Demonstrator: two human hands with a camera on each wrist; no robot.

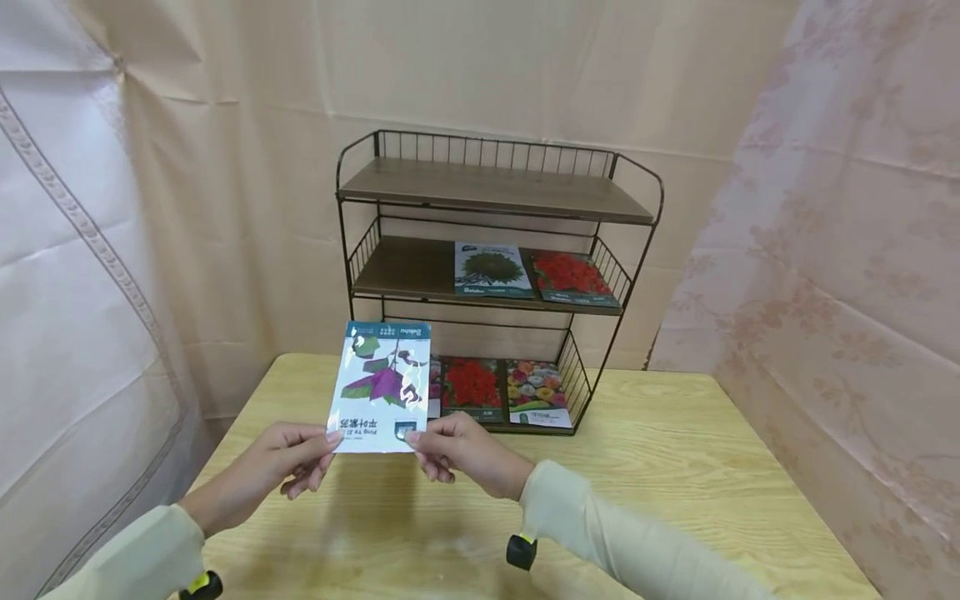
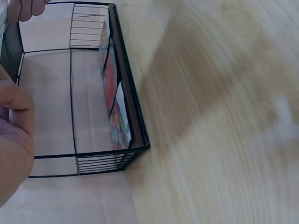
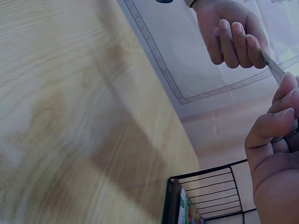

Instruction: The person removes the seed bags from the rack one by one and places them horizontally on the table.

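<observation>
A seed packet (image 1: 385,387) with a purple-leaved plant on white is held up above the table, in front of the shelf's left part. My left hand (image 1: 292,457) pinches its near left corner between thumb and fingers. At the near right corner, my right hand (image 1: 467,451) pinches it the same way. The packet's print stands upside down in the head view. Seen from the right wrist, the packet (image 3: 275,69) is edge-on between the left hand (image 3: 233,35) and the right hand (image 3: 275,140). Only part of the left hand (image 2: 14,135) shows in the left wrist view.
A three-tier wire shelf (image 1: 495,187) stands at the table's back. Its middle tier bears a green-plant packet (image 1: 493,271) and a red-flower packet (image 1: 573,277). On the bottom tier lie another red-flower packet (image 1: 472,385), a mixed-flower packet (image 1: 537,393) and one partly hidden. Curtains surround the wooden table (image 1: 660,450).
</observation>
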